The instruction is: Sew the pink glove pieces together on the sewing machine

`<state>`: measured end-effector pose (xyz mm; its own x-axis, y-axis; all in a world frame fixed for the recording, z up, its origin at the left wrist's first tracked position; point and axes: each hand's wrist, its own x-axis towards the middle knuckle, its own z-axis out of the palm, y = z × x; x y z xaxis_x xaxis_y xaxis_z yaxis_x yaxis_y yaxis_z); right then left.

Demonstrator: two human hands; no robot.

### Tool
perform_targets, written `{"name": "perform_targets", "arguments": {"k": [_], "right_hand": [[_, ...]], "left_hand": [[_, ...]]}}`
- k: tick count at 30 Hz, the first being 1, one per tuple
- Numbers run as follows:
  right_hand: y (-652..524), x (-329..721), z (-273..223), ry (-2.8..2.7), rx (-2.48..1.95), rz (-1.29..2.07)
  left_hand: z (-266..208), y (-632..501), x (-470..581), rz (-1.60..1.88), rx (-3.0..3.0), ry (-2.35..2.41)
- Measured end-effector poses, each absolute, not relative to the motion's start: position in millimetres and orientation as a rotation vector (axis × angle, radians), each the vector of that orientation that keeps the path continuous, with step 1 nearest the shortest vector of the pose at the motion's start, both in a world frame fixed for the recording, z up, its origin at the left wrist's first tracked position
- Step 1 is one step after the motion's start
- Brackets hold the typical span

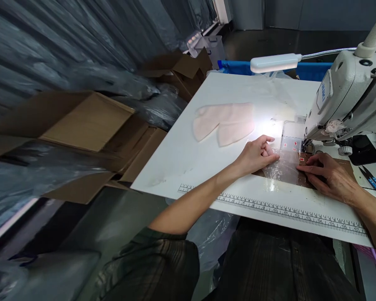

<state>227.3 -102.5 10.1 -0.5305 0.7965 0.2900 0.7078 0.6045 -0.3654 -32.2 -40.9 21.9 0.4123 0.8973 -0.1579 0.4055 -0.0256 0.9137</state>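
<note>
A clear plastic sheet over a brown piece (285, 169) lies on the white sewing table (207, 167) in front of the sewing machine (347, 92). My left hand (257, 155) rests on the sheet's left edge with its fingers curled. My right hand (329, 175) presses flat on the brown piece, fingertips near the needle area (305, 146). Pale pink fabric pieces (225, 122) lie further back on the table, apart from both hands.
A lamp (274, 63) shines on the table. Blue-handled scissors (374, 182) and a black object (363, 151) lie at the right. A printed ruler (275, 209) runs along the table's front edge. Open cardboard boxes (90, 129) and dark plastic sheeting stand at the left.
</note>
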Motion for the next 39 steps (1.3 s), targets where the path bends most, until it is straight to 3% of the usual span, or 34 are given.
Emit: {"name": "perform_targets", "arguments": {"k": [5, 9, 16, 24, 39], "right_hand": [[-104.1, 225.7, 7.9, -2.402, -1.211, 0.268], [-105.7, 223.6, 7.0, -2.386, -1.192, 0.243], [-107.6, 222.3, 5.4, -2.385, -1.192, 0.208], [-106.7, 223.1, 2.2, -2.296, -1.296, 0.162], [-107.5, 222.0, 5.4, -2.305, -1.277, 0.103]], "left_hand": [[18.9, -37.6, -36.0, 0.619, 1.725, 1.245], [19.4, -30.7, -34.1, 0.842, 2.259, 1.276], [14.0, -14.5, -3.7, 0.43, 2.91, 0.645], [17.4, 4.4, 11.1, 0.152, 3.085, 0.57], [8.7, 4.8, -0.8, 0.27, 3.053, 0.531]]}}
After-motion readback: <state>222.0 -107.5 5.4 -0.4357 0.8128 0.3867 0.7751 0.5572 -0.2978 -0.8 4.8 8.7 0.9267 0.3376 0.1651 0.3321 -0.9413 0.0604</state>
